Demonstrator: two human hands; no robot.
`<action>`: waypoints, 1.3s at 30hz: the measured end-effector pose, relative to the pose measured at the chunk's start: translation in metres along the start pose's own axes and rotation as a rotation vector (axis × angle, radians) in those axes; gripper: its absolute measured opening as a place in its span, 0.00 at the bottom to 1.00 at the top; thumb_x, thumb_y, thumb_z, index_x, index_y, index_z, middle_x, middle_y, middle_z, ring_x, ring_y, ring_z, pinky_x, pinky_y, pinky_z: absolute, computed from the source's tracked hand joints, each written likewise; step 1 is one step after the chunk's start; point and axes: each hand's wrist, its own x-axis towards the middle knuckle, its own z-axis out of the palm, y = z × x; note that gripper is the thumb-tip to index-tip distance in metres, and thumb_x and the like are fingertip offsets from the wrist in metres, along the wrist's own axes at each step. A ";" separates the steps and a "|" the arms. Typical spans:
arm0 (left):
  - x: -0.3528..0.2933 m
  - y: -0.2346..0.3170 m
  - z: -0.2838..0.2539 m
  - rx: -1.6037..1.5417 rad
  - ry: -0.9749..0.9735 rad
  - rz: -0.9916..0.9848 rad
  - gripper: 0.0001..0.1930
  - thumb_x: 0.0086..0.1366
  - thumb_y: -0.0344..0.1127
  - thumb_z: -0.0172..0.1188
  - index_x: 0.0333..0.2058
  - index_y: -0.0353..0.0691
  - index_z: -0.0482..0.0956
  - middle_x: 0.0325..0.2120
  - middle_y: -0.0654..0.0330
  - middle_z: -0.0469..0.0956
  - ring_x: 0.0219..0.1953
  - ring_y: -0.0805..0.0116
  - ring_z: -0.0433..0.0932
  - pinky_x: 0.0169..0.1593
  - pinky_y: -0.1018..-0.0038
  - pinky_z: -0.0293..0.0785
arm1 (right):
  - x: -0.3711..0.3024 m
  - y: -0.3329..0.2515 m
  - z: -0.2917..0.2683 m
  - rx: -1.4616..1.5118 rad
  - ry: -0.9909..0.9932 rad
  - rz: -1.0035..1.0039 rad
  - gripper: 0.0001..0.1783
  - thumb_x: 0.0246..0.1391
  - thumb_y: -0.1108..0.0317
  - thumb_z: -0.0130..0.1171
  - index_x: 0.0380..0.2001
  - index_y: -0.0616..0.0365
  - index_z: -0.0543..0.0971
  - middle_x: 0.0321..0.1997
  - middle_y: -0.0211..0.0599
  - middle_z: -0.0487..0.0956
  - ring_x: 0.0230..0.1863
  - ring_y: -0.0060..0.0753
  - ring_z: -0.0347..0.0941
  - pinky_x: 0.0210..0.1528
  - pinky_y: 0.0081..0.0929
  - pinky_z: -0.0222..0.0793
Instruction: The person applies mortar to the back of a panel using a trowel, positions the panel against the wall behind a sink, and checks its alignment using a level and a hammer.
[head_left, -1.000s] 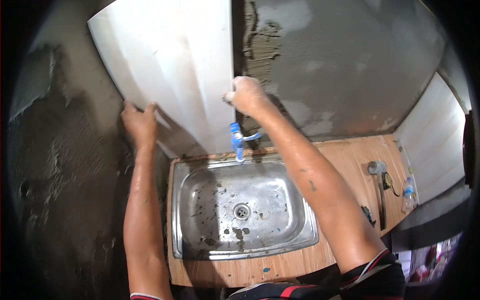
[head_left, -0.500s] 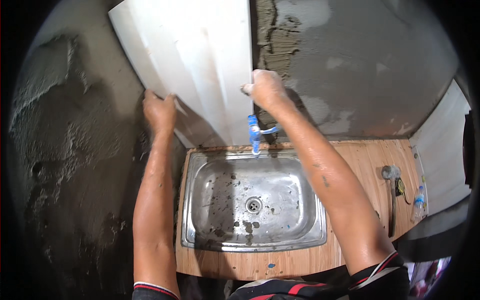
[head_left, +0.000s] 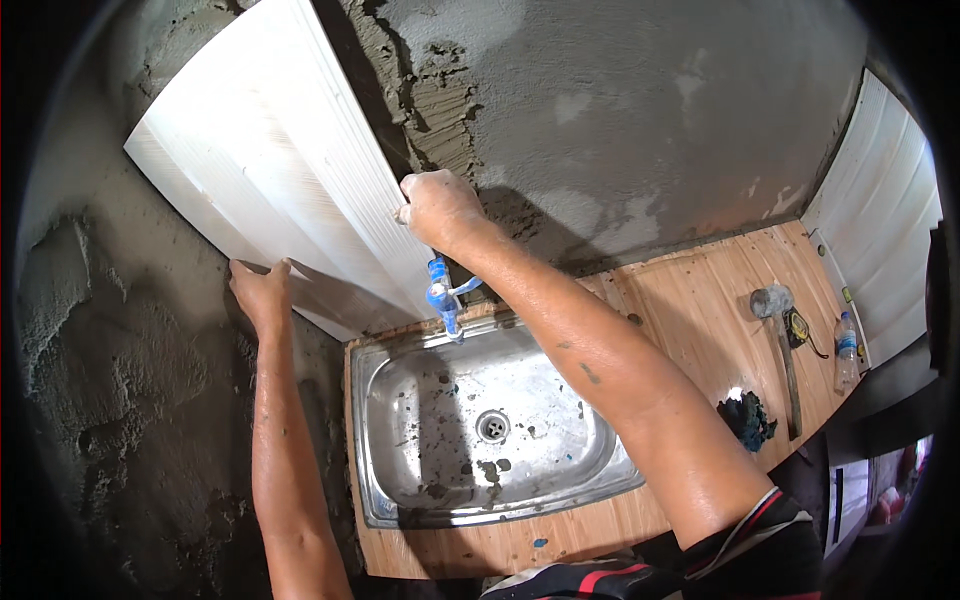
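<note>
The right hand (head_left: pixel 443 212) grasps the right edge of a white panel (head_left: pixel 280 170), behind the sink (head_left: pixel 357 440) and above it. The left hand (head_left: pixel 263 295) grasps the panel's left edge, behind the sink's left end; how far its fingers go around the back cannot be seen. The panel leans with its lower edge just behind the sink's back rim, near the blue-wrapped tap (head_left: pixel 440 295). Along its left edge the dark side wall (head_left: pixel 120 350) is near, so the room there is narrow. On its other side comes a dark band, then rough mortar (head_left: pixel 440 110), then a wide stretch of grey wall (head_left: pixel 640 140) behind the sink and to the right, up to a second white panel (head_left: pixel 880 210).

The sink holds dark spots and bits around its drain (head_left: pixel 493 427). To the right of the sink, the wooden countertop (head_left: pixel 680 330) carries a dark clump (head_left: pixel 745 420), a mallet (head_left: pixel 786 365), a tape measure (head_left: pixel 797 327) and, farthest, a clear bottle (head_left: pixel 847 355), whose content I cannot tell.
</note>
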 end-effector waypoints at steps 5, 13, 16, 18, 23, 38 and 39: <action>-0.030 0.001 0.025 -0.133 0.007 0.020 0.38 0.53 0.29 0.74 0.59 0.18 0.66 0.54 0.31 0.73 0.57 0.36 0.74 0.62 0.54 0.68 | 0.005 0.008 0.003 -0.004 0.004 -0.041 0.15 0.56 0.59 0.70 0.37 0.62 0.82 0.37 0.54 0.84 0.44 0.56 0.82 0.51 0.48 0.77; -0.054 -0.046 0.047 -0.458 -0.011 -0.159 0.37 0.53 0.31 0.76 0.58 0.21 0.70 0.56 0.38 0.75 0.57 0.50 0.75 0.61 0.60 0.69 | 0.002 0.013 0.004 0.083 0.050 -0.106 0.14 0.55 0.61 0.70 0.35 0.61 0.82 0.33 0.54 0.84 0.40 0.58 0.83 0.46 0.49 0.77; -0.057 -0.049 0.044 -0.488 -0.086 -0.084 0.33 0.50 0.32 0.79 0.52 0.23 0.76 0.49 0.42 0.80 0.51 0.54 0.79 0.56 0.63 0.73 | 0.002 0.018 0.006 0.117 0.086 -0.145 0.13 0.54 0.62 0.70 0.33 0.62 0.82 0.32 0.55 0.83 0.39 0.59 0.82 0.45 0.49 0.77; -0.054 -0.046 0.044 -0.419 -0.088 -0.057 0.30 0.49 0.33 0.79 0.49 0.23 0.77 0.45 0.44 0.81 0.48 0.55 0.80 0.54 0.63 0.74 | 0.003 0.021 0.007 0.142 0.099 -0.168 0.13 0.54 0.62 0.70 0.33 0.62 0.82 0.31 0.56 0.83 0.38 0.59 0.82 0.44 0.49 0.77; -0.052 -0.048 0.040 -0.362 -0.040 -0.059 0.26 0.47 0.32 0.80 0.43 0.26 0.80 0.40 0.45 0.84 0.41 0.56 0.82 0.49 0.63 0.76 | 0.005 0.021 0.012 0.165 0.113 -0.182 0.13 0.54 0.62 0.70 0.31 0.62 0.81 0.30 0.55 0.82 0.35 0.58 0.82 0.40 0.48 0.75; -0.041 -0.083 0.045 -0.306 -0.157 -0.179 0.39 0.52 0.36 0.76 0.58 0.19 0.70 0.57 0.33 0.69 0.57 0.40 0.74 0.62 0.57 0.71 | 0.011 0.021 0.012 -0.021 0.101 -0.190 0.13 0.54 0.62 0.68 0.31 0.63 0.83 0.24 0.50 0.81 0.26 0.44 0.79 0.34 0.42 0.74; -0.042 -0.077 0.042 -0.373 -0.196 -0.208 0.39 0.52 0.36 0.76 0.59 0.19 0.70 0.57 0.34 0.69 0.58 0.41 0.74 0.62 0.57 0.71 | 0.009 0.019 0.011 -0.015 0.082 -0.155 0.13 0.54 0.62 0.68 0.31 0.63 0.83 0.25 0.50 0.81 0.27 0.45 0.80 0.35 0.41 0.74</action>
